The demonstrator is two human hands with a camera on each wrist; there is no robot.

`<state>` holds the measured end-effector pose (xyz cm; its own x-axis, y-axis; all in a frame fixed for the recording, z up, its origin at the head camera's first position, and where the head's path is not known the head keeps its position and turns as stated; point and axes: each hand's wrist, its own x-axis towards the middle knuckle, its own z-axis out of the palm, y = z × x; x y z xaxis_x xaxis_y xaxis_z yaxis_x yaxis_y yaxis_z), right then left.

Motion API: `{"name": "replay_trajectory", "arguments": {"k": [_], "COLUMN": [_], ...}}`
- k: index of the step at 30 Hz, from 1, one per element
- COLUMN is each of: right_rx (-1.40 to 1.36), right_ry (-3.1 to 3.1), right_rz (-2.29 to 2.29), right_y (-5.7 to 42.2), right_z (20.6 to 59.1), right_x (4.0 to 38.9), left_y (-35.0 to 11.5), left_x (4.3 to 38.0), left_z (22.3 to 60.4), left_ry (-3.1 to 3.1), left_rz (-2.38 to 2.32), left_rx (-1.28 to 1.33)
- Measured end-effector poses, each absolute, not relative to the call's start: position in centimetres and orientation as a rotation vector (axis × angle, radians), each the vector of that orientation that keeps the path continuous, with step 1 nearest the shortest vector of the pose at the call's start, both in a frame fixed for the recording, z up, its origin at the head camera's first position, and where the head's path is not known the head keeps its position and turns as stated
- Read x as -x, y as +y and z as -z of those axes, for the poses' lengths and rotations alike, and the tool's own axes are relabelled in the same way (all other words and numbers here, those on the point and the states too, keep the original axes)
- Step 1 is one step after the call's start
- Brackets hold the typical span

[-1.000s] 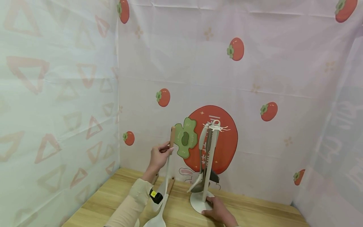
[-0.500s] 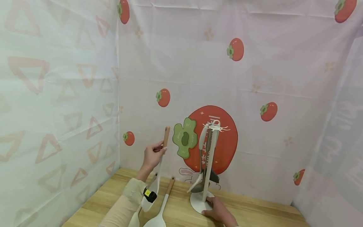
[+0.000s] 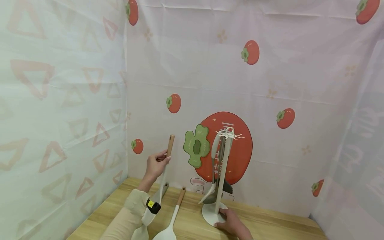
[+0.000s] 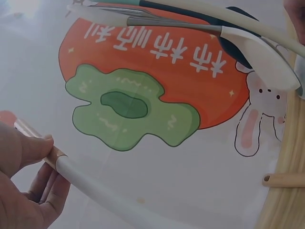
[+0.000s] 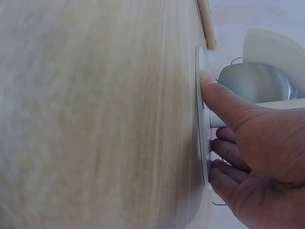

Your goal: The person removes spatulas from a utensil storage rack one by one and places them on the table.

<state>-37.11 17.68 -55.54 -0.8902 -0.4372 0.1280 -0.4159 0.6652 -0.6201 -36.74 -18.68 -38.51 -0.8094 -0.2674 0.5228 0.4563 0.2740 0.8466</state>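
Observation:
My left hand (image 3: 156,166) pinches the wooden handle of a white spatula (image 3: 170,146) between thumb and fingers, holding it up at a tilt. Its white shaft (image 4: 95,186) runs down, and its head is partly behind the wrist camera. To the right stands a white utensil rack (image 3: 221,186) with a round base (image 3: 208,216) and a ring of hooks on top. My right hand (image 3: 234,223) grips that base beside the post. In the right wrist view the thumb (image 5: 221,95) lies at the base's rim, with curled fingers below the post.
Several utensils hang on the rack's left side, among them a white-headed one (image 4: 257,52). A white utensil with a wooden handle (image 3: 181,196) lies on the wooden table (image 3: 264,220) between the hands. A grey handle end (image 3: 166,187) shows behind the held spatula. Printed cloth walls surround the table.
My left hand has moved left, away from the rack, carrying the spatula with it. The right hand and the rack have stayed in place.

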Motion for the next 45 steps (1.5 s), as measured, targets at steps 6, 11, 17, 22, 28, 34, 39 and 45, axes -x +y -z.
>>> {"name": "replay_trajectory", "arguments": {"k": [6,11,17,22,28,34,39,45], "right_rx": [0.717,0.734,0.748,0.743,0.743,0.766,0.767,0.766], "right_ry": [2.850,2.844,2.844,2.842,2.849,2.877,2.877,2.886], "right_rz": [1.030,1.039,1.034,1.033,1.025,0.997,1.000,0.989], "right_y": [17.7,17.7,17.7,17.8,17.8,17.9,17.8,17.8], "right_z": [55.4,55.3,55.4,55.3,55.5,55.5,55.5,55.5], "right_x": [37.0,36.9,37.0,37.1,37.1,37.1,37.1,37.2], "left_y": [-19.5,-20.4,-21.4,-22.2,-23.2,-24.0,-24.5,-25.0], "left_x": [36.6,36.5,36.3,36.3,36.1,35.9,35.9,36.0], "left_z": [38.9,39.3,39.4,39.8,40.4,41.0,41.4,42.1], "left_ry": [-1.991,-2.018,-2.039,-2.062,-2.111,-2.140,-2.146,-2.138], "left_rz": [1.543,1.512,1.483,1.448,1.403,1.355,1.332,1.288], "left_rx": [0.164,0.143,0.102,0.088,0.059,0.031,0.021,0.037]}}
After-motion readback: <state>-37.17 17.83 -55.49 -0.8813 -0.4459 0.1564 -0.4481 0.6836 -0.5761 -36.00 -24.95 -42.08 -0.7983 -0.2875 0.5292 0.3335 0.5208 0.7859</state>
